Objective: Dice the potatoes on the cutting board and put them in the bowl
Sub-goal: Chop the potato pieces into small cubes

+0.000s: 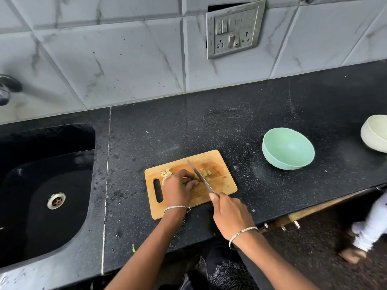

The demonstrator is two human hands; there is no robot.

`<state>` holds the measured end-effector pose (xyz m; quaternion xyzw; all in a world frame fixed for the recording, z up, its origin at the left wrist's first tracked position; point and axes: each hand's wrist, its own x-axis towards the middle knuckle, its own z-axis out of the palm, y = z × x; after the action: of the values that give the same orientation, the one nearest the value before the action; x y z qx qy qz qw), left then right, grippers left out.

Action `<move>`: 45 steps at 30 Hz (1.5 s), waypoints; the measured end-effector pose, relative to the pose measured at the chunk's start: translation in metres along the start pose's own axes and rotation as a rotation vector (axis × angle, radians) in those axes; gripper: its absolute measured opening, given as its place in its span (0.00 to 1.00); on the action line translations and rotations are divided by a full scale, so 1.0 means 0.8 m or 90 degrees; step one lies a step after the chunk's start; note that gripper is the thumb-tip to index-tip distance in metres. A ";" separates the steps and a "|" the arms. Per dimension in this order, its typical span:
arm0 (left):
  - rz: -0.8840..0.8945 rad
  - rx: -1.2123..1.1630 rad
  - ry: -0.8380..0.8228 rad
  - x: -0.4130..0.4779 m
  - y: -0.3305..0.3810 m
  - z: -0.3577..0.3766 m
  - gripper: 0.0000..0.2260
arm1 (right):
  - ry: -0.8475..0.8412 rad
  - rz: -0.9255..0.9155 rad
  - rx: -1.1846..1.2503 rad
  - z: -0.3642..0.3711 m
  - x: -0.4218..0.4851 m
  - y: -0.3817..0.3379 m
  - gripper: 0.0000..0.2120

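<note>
A small wooden cutting board (222,185) lies on the black counter. Pale potato pieces sit on it in two small heaps, one at the left (166,174) and one right of the blade (206,173). My left hand (178,188) rests on the board with curled fingers, holding down potato just left of the knife. My right hand (231,216) grips the handle of a knife (200,177), whose blade slants across the board with its tip pointing away from me. A mint-green bowl (288,148) stands on the counter to the right of the board and holds nothing.
A black sink (46,185) with a metal drain sits to the left, a tap (8,86) above it. A cream bowl (376,132) stands at the far right edge. A switch plate (234,30) hangs on the tiled wall. A small child's legs (368,231) show at lower right.
</note>
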<state>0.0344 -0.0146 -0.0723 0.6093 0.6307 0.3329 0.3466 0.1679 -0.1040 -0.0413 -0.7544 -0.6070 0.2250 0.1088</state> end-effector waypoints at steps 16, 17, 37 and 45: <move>-0.030 0.018 0.063 -0.011 0.006 0.003 0.07 | 0.014 -0.012 -0.106 0.008 0.000 -0.012 0.20; -0.031 0.019 0.066 -0.011 0.006 0.004 0.07 | 0.010 -0.010 -0.108 0.007 0.000 -0.012 0.20; -0.066 0.019 0.046 -0.010 0.017 -0.001 0.05 | -0.094 0.042 0.026 0.014 0.014 0.000 0.22; -0.048 0.172 0.011 0.006 0.031 -0.006 0.03 | -0.063 0.047 0.036 0.014 0.005 0.017 0.22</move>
<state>0.0435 -0.0086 -0.0493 0.6236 0.6950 0.2372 0.2680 0.1749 -0.1045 -0.0582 -0.7611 -0.5767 0.2825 0.0915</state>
